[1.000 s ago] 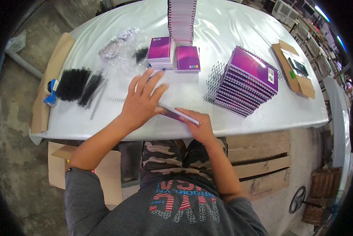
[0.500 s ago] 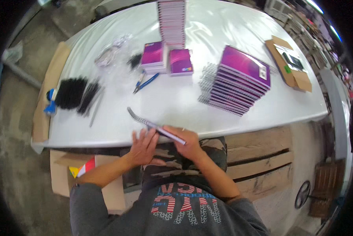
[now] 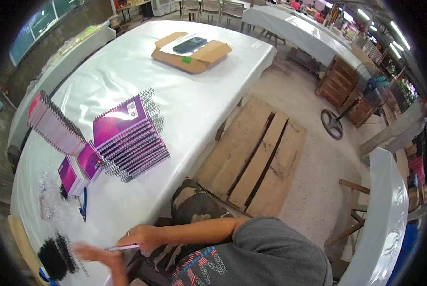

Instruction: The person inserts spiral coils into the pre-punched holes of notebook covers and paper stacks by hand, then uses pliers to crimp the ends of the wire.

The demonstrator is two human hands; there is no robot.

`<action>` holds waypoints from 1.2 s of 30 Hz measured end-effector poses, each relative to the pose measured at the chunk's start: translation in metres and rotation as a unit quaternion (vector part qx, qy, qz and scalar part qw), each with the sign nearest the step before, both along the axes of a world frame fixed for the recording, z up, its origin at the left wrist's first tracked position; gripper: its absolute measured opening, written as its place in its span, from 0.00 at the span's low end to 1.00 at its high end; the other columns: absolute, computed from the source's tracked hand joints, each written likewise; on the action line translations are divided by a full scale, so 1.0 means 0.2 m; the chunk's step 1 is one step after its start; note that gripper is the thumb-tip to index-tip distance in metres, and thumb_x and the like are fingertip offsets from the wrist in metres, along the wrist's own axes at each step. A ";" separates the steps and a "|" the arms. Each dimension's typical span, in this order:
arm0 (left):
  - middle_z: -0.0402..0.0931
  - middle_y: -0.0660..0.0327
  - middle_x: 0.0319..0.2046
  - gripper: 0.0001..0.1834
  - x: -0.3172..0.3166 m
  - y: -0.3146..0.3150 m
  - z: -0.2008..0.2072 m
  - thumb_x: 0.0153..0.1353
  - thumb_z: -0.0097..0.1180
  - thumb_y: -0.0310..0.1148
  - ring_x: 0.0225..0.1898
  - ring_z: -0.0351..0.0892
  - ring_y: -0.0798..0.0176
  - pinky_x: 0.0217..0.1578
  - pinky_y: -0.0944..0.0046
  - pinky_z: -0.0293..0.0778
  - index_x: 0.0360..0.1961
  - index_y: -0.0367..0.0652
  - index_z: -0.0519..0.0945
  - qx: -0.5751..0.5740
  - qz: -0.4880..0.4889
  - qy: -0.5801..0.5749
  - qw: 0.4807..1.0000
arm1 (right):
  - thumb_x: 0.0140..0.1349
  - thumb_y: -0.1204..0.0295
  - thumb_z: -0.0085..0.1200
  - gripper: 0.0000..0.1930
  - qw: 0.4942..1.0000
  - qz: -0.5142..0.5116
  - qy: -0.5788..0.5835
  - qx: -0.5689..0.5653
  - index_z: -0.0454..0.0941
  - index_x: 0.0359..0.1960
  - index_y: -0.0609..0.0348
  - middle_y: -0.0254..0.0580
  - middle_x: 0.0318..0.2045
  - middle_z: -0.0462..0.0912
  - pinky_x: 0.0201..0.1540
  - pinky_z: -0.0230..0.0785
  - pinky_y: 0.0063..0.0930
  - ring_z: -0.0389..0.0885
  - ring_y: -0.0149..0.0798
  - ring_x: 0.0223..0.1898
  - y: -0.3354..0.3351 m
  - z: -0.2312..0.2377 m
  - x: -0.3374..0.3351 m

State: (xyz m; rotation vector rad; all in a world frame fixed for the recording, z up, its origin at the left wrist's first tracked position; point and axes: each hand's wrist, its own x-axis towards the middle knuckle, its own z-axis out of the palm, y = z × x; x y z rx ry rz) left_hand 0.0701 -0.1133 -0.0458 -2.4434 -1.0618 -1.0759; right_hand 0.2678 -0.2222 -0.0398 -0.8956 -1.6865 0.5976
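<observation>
My right hand (image 3: 144, 237) is closed around a thin notebook (image 3: 126, 247), seen nearly edge-on near the table's front edge. My left hand (image 3: 99, 255), blurred by motion, has its fingers stretched out beside the notebook's far end. Whether they touch it, I cannot tell. Beyond the left hand lie bundles of black spiral coils (image 3: 54, 257). Blue-handled pliers (image 3: 83, 205) rest on the table, next to short piles of purple notebooks (image 3: 73, 176).
A tall stack of purple spiral notebooks (image 3: 130, 131) stands mid-table, with another stack (image 3: 56, 121) to its left. Farther back, an opened cardboard piece (image 3: 194, 64) carries a dark device (image 3: 189, 45). A wooden pallet (image 3: 251, 157) and a standing fan (image 3: 370, 90) are at the right.
My view has swung to the right, so the table appears farther left. My left hand has moved off the coil end of the notebook; my right hand still grips the notebook.
</observation>
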 end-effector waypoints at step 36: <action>0.26 0.22 0.60 0.60 0.08 -0.17 0.08 0.50 0.57 0.54 0.64 0.30 0.25 0.58 0.29 0.36 0.60 0.17 0.33 0.100 -0.070 0.068 0.990 | 0.41 0.81 0.52 0.30 0.997 -0.011 -0.064 0.028 0.70 0.53 0.59 0.52 0.39 0.80 0.37 0.72 0.39 0.79 0.52 0.33 0.05 -0.04 -0.09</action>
